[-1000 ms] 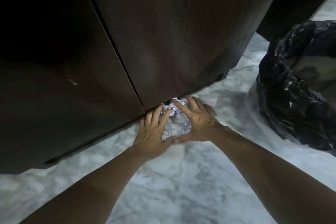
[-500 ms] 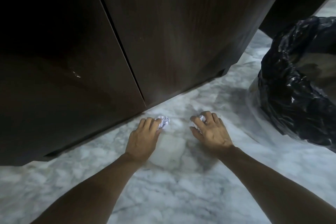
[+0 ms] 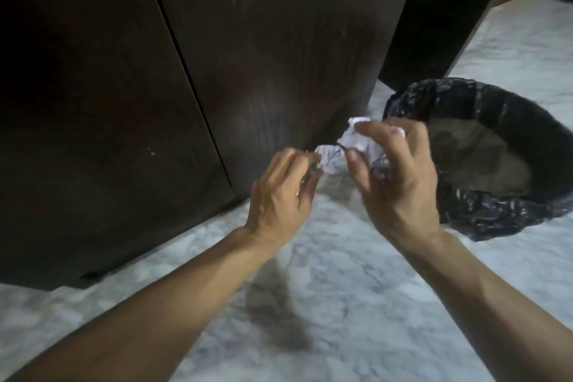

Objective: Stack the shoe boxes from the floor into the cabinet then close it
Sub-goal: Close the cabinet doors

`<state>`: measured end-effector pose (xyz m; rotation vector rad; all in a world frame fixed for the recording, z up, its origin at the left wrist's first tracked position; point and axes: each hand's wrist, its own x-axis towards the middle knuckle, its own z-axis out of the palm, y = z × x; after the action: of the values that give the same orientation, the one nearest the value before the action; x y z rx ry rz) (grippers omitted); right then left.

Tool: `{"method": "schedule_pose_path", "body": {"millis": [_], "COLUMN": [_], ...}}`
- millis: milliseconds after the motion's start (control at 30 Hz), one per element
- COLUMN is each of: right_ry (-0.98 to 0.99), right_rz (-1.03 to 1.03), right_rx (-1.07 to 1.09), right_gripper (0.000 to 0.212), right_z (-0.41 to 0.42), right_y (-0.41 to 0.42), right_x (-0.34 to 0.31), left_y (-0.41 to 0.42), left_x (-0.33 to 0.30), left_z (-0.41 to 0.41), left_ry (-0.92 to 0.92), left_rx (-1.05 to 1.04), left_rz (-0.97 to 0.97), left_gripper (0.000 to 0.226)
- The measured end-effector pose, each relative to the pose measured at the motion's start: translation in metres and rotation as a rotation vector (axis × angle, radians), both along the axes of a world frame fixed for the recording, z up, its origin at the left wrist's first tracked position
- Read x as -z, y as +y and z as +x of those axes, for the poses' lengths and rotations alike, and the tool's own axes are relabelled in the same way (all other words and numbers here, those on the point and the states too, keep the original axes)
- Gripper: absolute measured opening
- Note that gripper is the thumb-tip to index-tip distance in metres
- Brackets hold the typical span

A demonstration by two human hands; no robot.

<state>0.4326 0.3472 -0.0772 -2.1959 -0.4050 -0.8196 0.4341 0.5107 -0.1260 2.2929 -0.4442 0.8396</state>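
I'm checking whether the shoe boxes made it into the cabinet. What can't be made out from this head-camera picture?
- Cabinet interior, any shoe boxes: hidden behind its shut dark doors.
- Crumpled paper: partly covered by the left hand and right hand; blurred, so any print is unreadable.
- Bin contents: dim and blurred; the black liner's right side is cut off by the frame edge.

Both forearms extended, left hand [image 3: 279, 195], right hand [image 3: 400, 177], fingers pinching

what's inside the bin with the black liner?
The bin shows only a dull brownish-grey bottom inside its black liner; no distinct items visible. The right hand covers its near-left edge.
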Motion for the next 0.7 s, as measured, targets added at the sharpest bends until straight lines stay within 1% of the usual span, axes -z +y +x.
{"method": "schedule_pose_path", "body": {"millis": [67,133,200,267,333,367,433,467,500,567,667,700], "right_ry": [-0.085,-0.116,-0.102,-0.064,0.04,0.118,0.25,0.269,0.261,0.225,0.282,0.305], "right_rz": [0.042,0.088,0.149,0.196,0.204,0.19,0.163,0.16,0.159,0.145,0.081,0.044], "right_rx": [0.114,0.205,0.288,0.368,0.427,0.443,0.438,0.428,0.422,0.418,0.398,0.408], "right_gripper": [0.032,0.033,0.036,0.039,0.043,0.043,0.042,0.044,0.044,0.044,0.047,0.048], "right_z": [0.007,0.016,0.026,0.034,0.041,0.042,0.04,0.037,0.034,0.026,0.008,0.001], "right_y": [-0.022,-0.049,-0.079,-0.108,-0.133,-0.143,-0.162,-0.169,-0.176,-0.186,-0.195,-0.196], "right_x": [-0.035,-0.058,-0.069,-0.069,-0.06,-0.054,-0.043,-0.038,-0.035,-0.031,-0.019,-0.013], "left_y": [-0.033,-0.068,-0.104,-0.137,-0.163,-0.174,-0.191,-0.193,-0.194,-0.19,-0.181,-0.176], "left_x": [-0.038,-0.07,-0.093,-0.106,-0.107,-0.104,-0.096,-0.093,-0.09,-0.088,-0.083,-0.081], "left_z": [0.018,0.034,0.045,0.052,0.061,0.067,0.077,0.08,0.082,0.082,0.075,0.069], "left_ry": [-0.069,-0.113,-0.139,-0.103,0.019,0.127,0.431,0.57,0.661,0.708,0.672,0.65], "left_rx": [0.048,0.085,0.103,0.133,0.17,0.177,0.167,0.167,0.171,0.18,0.243,0.262], "left_rz": [-0.082,-0.167,-0.208,-0.253,-0.288,-0.28,-0.212,-0.204,-0.213,-0.219,-0.24,-0.206], "left_gripper": [0.019,0.021,0.021,0.019,0.021,0.024,0.035,0.042,0.047,0.053,0.048,0.047]}}
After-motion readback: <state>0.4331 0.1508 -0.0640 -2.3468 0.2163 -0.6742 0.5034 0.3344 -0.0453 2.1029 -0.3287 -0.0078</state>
